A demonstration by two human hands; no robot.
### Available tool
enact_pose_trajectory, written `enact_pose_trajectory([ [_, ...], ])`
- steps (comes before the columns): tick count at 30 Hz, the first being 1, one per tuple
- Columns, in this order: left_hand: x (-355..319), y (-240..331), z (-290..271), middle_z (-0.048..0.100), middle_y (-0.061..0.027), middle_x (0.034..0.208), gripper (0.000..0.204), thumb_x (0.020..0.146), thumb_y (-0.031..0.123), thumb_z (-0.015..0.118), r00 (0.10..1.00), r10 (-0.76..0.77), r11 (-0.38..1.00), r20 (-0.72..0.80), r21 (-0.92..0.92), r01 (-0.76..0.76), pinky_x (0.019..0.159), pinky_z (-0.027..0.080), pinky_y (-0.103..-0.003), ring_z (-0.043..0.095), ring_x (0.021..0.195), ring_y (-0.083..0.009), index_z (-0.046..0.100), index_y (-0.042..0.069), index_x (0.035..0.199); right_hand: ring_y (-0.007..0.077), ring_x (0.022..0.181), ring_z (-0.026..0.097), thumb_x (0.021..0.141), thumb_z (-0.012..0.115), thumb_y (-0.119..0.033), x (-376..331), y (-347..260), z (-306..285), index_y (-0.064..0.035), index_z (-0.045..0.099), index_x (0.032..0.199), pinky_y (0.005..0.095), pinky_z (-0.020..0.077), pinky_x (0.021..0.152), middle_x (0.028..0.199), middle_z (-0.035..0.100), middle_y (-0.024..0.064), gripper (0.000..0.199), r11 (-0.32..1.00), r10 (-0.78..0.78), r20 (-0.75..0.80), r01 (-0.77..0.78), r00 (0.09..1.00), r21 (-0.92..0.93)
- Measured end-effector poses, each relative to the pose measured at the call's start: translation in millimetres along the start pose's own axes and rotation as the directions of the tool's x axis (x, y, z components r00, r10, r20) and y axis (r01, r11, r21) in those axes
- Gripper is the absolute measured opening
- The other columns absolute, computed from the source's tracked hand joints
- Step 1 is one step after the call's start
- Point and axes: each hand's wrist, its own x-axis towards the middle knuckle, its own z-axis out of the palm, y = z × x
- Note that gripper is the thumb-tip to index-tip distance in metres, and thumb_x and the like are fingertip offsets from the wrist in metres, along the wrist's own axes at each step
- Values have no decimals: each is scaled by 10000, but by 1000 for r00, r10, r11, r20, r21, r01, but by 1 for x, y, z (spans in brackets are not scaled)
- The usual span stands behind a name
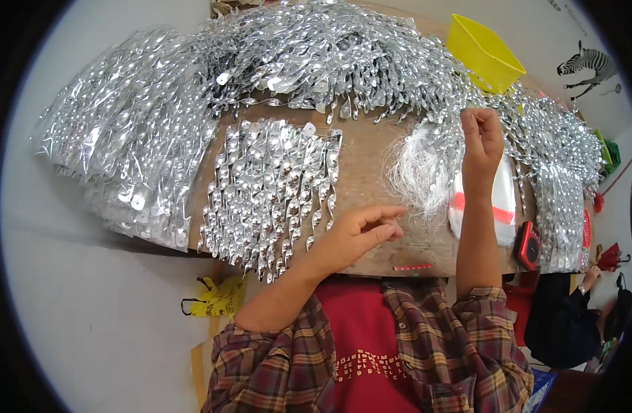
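Note:
My left hand (361, 233) is over the front middle of the table, its thumb and fingers curled toward each other in a pinch. My right hand (482, 136) is raised further back on the right, fingers folded against the thumb. Whatever either hand holds is too fine to make out. Between them lies a loose tangle of thin white thread (419, 172). Beside my left hand, twisted silver foil strips (264, 189) with shiny round pieces lie in rows. Under my right forearm is a white plastic packet (503, 196) with a red band.
Large heaps of silver strips cover the left end (137, 124) and back (309, 55) of the brown table (371, 155). More strips (560, 179) hang at right. A yellow bin (485, 55), a red device (528, 246) and a red dotted stick (412, 267) are nearby. Another person (564, 320) is at right.

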Motion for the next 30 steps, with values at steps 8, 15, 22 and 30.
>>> enact_pose_trajectory([
  [8, 21, 42, -40, 615, -48, 807, 193, 831, 109, 602, 788, 168, 977, -592, 203, -56, 537, 430, -169, 554, 629, -62, 597, -5, 986, 63, 725, 511, 854, 578, -138, -42, 42, 38, -33, 605, 878, 212, 416, 651, 789, 580, -13, 111, 924, 334, 407, -381, 850, 40],
  [15, 75, 9, -95, 619, -49, 837, 209, 798, 89, 629, 696, 429, 889, -576, 406, -212, 685, 482, -230, 597, 768, -109, 600, -36, 963, 67, 695, 528, 851, 596, -190, -110, 14, 73, -33, 583, 991, 219, 446, 636, 806, 580, 9, 210, 780, 285, 873, -625, 396, 29],
  [22, 71, 41, -99, 646, -97, 886, 226, 772, 231, 639, 692, 546, 425, -473, 868, 257, 666, 457, -302, 608, 759, -199, 648, 74, 934, 114, 691, 547, 831, 597, -163, -128, 13, 83, -66, 575, 1043, 265, 449, 638, 770, 594, 38, 234, 831, 327, 848, -554, 418, -47],
  [30, 87, 49, -158, 555, -88, 827, 315, 752, 242, 664, 318, 829, 423, -460, 888, 183, 646, 443, -348, 558, 696, -230, 567, 49, 981, 135, 730, 575, 819, 592, -142, -125, 8, 95, -50, 579, 1081, 267, 465, 679, 897, 627, 63, 278, 915, 239, 819, -403, 521, -11],
])
